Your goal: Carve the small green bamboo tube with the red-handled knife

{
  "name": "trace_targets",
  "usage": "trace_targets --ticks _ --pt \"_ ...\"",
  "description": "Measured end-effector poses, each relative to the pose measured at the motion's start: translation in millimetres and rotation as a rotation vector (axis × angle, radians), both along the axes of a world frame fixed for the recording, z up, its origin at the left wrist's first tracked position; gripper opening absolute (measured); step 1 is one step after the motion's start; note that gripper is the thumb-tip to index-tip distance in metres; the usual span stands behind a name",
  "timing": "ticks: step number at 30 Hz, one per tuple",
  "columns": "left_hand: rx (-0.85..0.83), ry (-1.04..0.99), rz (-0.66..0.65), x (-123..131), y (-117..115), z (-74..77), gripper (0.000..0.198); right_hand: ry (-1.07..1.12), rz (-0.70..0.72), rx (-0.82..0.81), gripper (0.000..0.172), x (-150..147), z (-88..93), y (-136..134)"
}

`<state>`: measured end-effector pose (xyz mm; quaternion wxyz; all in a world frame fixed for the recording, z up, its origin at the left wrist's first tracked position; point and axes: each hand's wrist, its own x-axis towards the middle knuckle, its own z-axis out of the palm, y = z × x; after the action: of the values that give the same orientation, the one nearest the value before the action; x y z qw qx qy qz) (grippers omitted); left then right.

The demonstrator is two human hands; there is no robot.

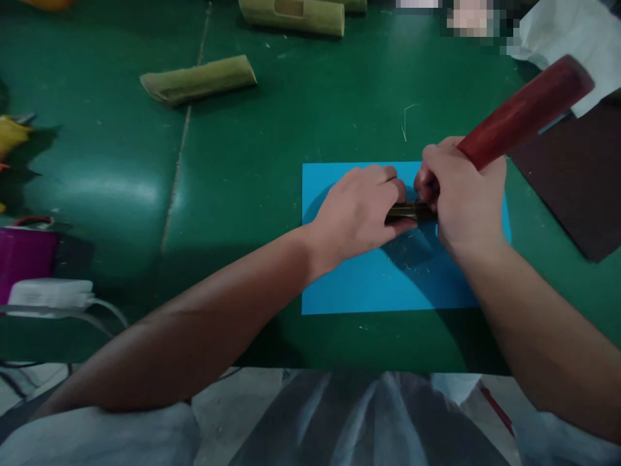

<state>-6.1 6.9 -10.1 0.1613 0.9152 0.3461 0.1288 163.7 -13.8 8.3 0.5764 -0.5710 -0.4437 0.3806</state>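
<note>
My left hand (361, 210) rests on a blue sheet (369, 285) and pinches a small dark bamboo piece (406, 211) that lies flat on it. Right beside it, my right hand (460, 191) is closed round a tool with a thick red wooden handle (526, 110) that sticks up and to the right. The working end of the tool is hidden behind my fingers, close against the bamboo piece. Fine shavings lie scattered on the blue sheet.
The green table (252, 162) holds two cut bamboo sections, one (198, 79) at the upper left and one with a rectangular hole (294, 14) at the top edge. A dark board (577, 175) and white paper (572, 32) lie right; a purple box (24, 255) and white adapter (51, 292) left.
</note>
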Motion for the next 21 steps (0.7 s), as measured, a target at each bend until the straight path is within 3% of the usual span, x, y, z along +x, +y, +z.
trace_targets --ticks 5,21 --pt "-0.005 0.018 0.004 1.2 -0.4 1.6 0.025 -0.013 -0.009 -0.025 0.048 1.1 0.3 0.2" --pt "0.011 -0.003 0.003 1.0 0.1 -0.5 0.024 0.001 0.026 -0.056 0.05 1.7 -0.2 0.7"
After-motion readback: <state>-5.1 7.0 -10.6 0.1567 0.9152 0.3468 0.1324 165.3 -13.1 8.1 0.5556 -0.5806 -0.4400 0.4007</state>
